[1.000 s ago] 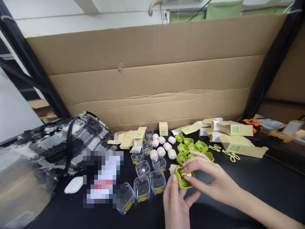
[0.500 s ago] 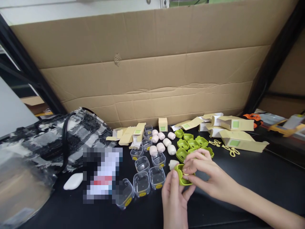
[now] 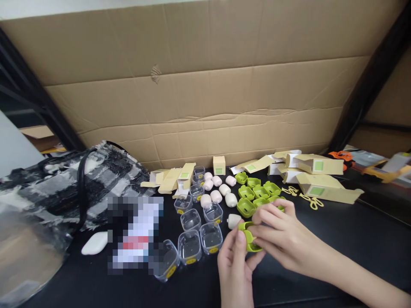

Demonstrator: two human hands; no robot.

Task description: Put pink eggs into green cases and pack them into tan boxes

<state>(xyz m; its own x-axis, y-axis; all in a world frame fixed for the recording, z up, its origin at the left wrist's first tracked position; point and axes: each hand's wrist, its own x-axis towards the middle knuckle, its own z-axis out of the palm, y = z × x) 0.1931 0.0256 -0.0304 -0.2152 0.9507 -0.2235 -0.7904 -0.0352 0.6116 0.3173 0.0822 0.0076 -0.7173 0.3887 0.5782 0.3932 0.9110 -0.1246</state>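
My left hand [image 3: 235, 263] grips a small green plastic cup [image 3: 249, 240] with a wavy rim, thumb on its near wall and fingers under it. The fingers of my right hand [image 3: 284, 235] are bent together and reach into the cup's opening. Whatever they pinch is hidden inside. Just behind the cup lies a white rounded barrel-shaped piece [image 3: 233, 221]. Several matching green cups [image 3: 246, 208] stand grouped beyond my hands. To their left are more white and pale pink barrel pieces [image 3: 230, 199], and to their right, pale yellow looped pieces [image 3: 311, 201].
Several clear square cups [image 3: 190, 249] with yellow stickers stand left of my hands. Opened cream boxes [image 3: 330, 188] lie at the back, near an upright one [image 3: 219, 165]. A shaggy bag [image 3: 109, 175] and white oval object [image 3: 95, 243] are at left. Cardboard [image 3: 205, 98] walls the back.
My right fingers have pushed deeper into the green cup, and the pale yellow bit seen at their tips is now hidden. The cup has turned slightly in my left hand. The view has tilted down.
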